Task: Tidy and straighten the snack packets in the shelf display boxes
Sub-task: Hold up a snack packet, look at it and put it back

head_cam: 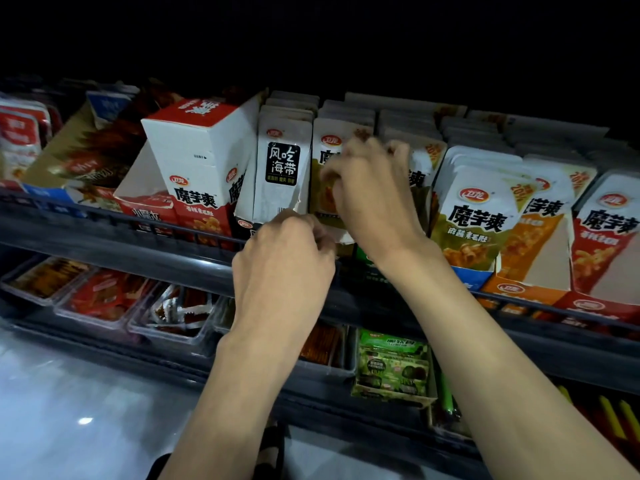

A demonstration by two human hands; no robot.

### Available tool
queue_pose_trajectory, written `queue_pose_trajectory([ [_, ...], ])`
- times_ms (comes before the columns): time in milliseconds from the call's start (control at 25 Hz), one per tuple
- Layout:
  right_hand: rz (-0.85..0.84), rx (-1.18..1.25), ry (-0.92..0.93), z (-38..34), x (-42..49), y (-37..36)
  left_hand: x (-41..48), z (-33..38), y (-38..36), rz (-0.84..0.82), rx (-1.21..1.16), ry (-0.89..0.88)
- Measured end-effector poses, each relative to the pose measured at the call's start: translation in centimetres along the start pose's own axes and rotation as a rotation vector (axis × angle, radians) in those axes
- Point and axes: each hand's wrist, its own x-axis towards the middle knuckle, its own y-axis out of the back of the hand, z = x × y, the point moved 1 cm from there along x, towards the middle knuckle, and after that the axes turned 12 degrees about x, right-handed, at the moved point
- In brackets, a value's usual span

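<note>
Gripping packets (327, 157) in the middle box (344, 238) on the shelf (138, 233), your right hand (370, 188) curls its fingers round them; your left hand (284, 251) pinches the box's torn front. Pull hard and it may rip further.

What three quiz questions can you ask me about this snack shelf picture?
1. True or false: the right hand is up among the packets on the upper shelf.
2. Pick one. The white packet with the black label stands: A) to the left of the right hand, B) to the right of it, C) down on the lower shelf.
3. One word: is the red-and-white box standing straight or tilted?

Key: 1 true. 2 A. 3 tilted.
</note>
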Motion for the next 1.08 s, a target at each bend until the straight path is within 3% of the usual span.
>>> queue_pose_trajectory([
  [80, -0.16, -0.053, -0.027, 0.0, -0.5, -0.1, 0.0, 0.0, 0.0, 0.0, 0.006, 0.001],
  [200, -0.216, -0.056, -0.037, -0.3, -0.6, 0.6, 0.0, 0.1, 0.1, -0.004, 0.016, 0.0],
  [280, -0.168, -0.033, -0.026, -0.8, -0.4, 1.9, -0.1, 0.2, 0.1, 0.012, 0.012, -0.009],
  [480, 0.174, -0.212, -0.099, 0.4, -0.4, 7.4, 0.1, 1.2, -0.3, 0.039, -0.12, -0.102],
  [720, -0.057, -0.376, -0.258, 2.4, -1.9, 7.3, -0.4, 2.7, -1.1, 0.052, -0.146, -0.174],
  [1080, 0.113, -0.233, -0.147, 3.1, -2.7, 7.2, -0.7, 3.5, -1.5, 0.066, -0.107, -0.123],
])
